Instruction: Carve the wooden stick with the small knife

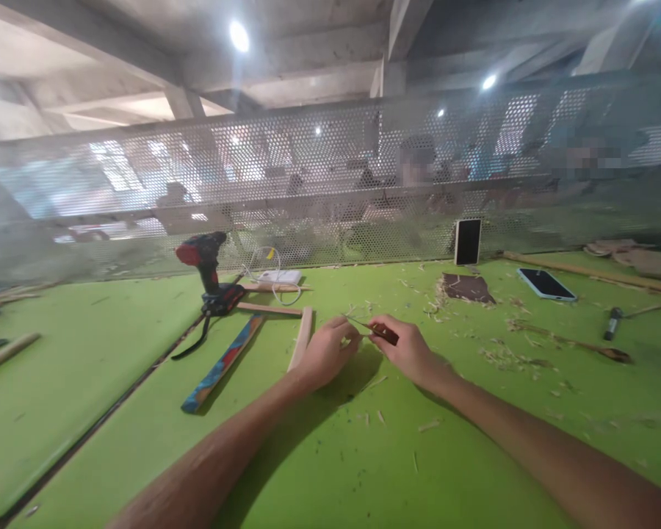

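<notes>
Both my hands meet over the middle of the green table [330, 455]. My right hand [405, 347] is closed on a small knife with a dark red handle [384, 333], its thin blade pointing left. My left hand [324, 351] is closed in a pinch at the blade's tip, holding something thin that I cannot make out. Wood shavings [501, 356] lie scattered around and to the right of my hands. A pale wooden stick [301, 338] lies just left of my left hand.
A red and black cordless drill [209, 275] stands at the back left, beside a painted strip of wood [223, 364] and a white charger with its cable [278, 279]. A phone [545, 284], sandpaper [466, 288], a leaning black phone [468, 241] and a marker [612, 323] lie to the right. Perforated metal mesh [330, 184] closes the far edge.
</notes>
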A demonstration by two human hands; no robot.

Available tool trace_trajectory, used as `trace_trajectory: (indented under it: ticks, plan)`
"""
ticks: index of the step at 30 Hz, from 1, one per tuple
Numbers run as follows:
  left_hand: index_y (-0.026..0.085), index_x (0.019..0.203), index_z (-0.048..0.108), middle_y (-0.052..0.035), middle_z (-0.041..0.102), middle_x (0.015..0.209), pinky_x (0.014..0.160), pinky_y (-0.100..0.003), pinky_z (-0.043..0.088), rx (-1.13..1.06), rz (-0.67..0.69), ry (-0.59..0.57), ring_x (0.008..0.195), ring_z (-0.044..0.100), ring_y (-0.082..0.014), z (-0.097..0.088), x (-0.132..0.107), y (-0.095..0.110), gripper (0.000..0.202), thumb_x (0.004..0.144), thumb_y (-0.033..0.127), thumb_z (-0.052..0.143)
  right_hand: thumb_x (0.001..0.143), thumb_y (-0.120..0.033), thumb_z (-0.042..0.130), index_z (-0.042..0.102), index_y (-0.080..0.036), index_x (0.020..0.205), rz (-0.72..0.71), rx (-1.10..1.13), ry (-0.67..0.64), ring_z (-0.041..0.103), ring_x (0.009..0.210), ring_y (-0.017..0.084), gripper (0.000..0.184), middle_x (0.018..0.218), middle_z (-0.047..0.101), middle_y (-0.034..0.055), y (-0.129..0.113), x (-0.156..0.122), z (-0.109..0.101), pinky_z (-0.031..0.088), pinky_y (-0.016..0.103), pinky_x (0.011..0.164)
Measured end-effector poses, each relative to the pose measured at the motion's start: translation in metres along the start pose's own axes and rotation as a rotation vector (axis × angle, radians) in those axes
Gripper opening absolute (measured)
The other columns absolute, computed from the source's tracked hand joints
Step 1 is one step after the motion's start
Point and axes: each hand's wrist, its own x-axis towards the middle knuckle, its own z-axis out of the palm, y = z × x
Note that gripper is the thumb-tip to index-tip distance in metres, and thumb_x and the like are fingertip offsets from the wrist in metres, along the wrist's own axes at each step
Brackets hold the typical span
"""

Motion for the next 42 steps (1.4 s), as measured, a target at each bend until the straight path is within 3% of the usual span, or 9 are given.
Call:
trace_trajectory:
  ticks: [7, 24, 28, 31, 34, 37, 42]
  plan:
    - [0.015, 0.084, 0.066, -0.0047, 0.067, 0.088, 0.067, -0.026, 0.043, 0.049, -0.024, -0.021, 0.075, 0.058, -0.0151, -0.001, -0.002, 0.006, 0.014, 0.096, 0.013, 0.059, 0.098, -0.03, 0.064, 0.073, -0.021, 0.103, -0.05, -0.042, 0.04, 0.076, 0.086, 0.025, 0.013, 0.095, 0.078, 0.0094, 0.0, 0.001, 0.003, 0.066, 0.045, 0.08]
    - [0.018, 0.072, 0.057, -0.0038, 0.067, 0.08, 0.067, -0.027, 0.044, -0.018, -0.072, 0.001, 0.073, 0.057, -0.0162, 0.004, -0.002, 0.007, 0.024, 0.094, 0.01, 0.052, 0.104, -0.035, 0.057, 0.068, -0.023, 0.107, -0.122, -0.097, 0.119, 0.077, 0.087, 0.025, 0.017, 0.093, 0.077, 0.0093, 0.002, -0.005, 0.015, 0.067, 0.043, 0.08]
    - [0.018, 0.079, 0.064, -0.0056, 0.07, 0.086, 0.071, -0.029, 0.048, 0.026, -0.102, -0.01, 0.077, 0.062, -0.0183, 0.001, -0.001, 0.009, 0.018, 0.095, 0.014, 0.057, 0.103, -0.037, 0.057, 0.068, -0.022, 0.107, -0.136, -0.1, 0.105, 0.078, 0.087, 0.026, 0.019, 0.094, 0.078, 0.0095, 0.004, -0.002, 0.013, 0.067, 0.046, 0.08]
    - [0.016, 0.098, 0.07, -0.0092, 0.073, 0.1, 0.074, -0.032, 0.052, 0.095, -0.129, -0.023, 0.082, 0.066, -0.0209, -0.001, -0.001, 0.011, 0.01, 0.097, 0.024, 0.064, 0.102, -0.032, 0.057, 0.069, -0.022, 0.106, -0.112, -0.106, 0.076, 0.078, 0.087, 0.026, 0.016, 0.095, 0.078, 0.01, 0.009, -0.002, 0.011, 0.067, 0.046, 0.08]
    - [0.016, 0.111, 0.07, -0.0114, 0.072, 0.114, 0.082, -0.034, 0.055, 0.096, -0.049, -0.077, 0.094, 0.068, -0.023, -0.001, -0.001, 0.009, 0.018, 0.099, 0.027, 0.062, 0.1, -0.024, 0.057, 0.069, -0.022, 0.106, -0.098, -0.1, 0.034, 0.078, 0.087, 0.025, 0.014, 0.096, 0.079, 0.0097, 0.009, -0.003, 0.011, 0.067, 0.044, 0.08]
    - [0.015, 0.101, 0.073, -0.0116, 0.072, 0.11, 0.089, -0.035, 0.053, 0.117, 0.05, -0.134, 0.099, 0.068, -0.0242, 0.0, -0.001, 0.006, 0.023, 0.104, 0.023, 0.051, 0.096, -0.016, 0.06, 0.07, -0.023, 0.107, -0.095, -0.115, 0.03, 0.078, 0.091, 0.025, 0.016, 0.099, 0.079, 0.0083, 0.004, -0.003, 0.012, 0.066, 0.045, 0.086]
    - [0.015, 0.092, 0.073, -0.0104, 0.072, 0.098, 0.079, -0.034, 0.052, 0.231, 0.015, -0.166, 0.084, 0.066, -0.0221, 0.002, -0.002, 0.006, 0.032, 0.106, 0.025, 0.045, 0.094, -0.011, 0.061, 0.07, -0.023, 0.106, -0.091, -0.117, 0.034, 0.077, 0.092, 0.025, 0.019, 0.098, 0.079, 0.0082, -0.002, -0.003, 0.012, 0.065, 0.044, 0.088]
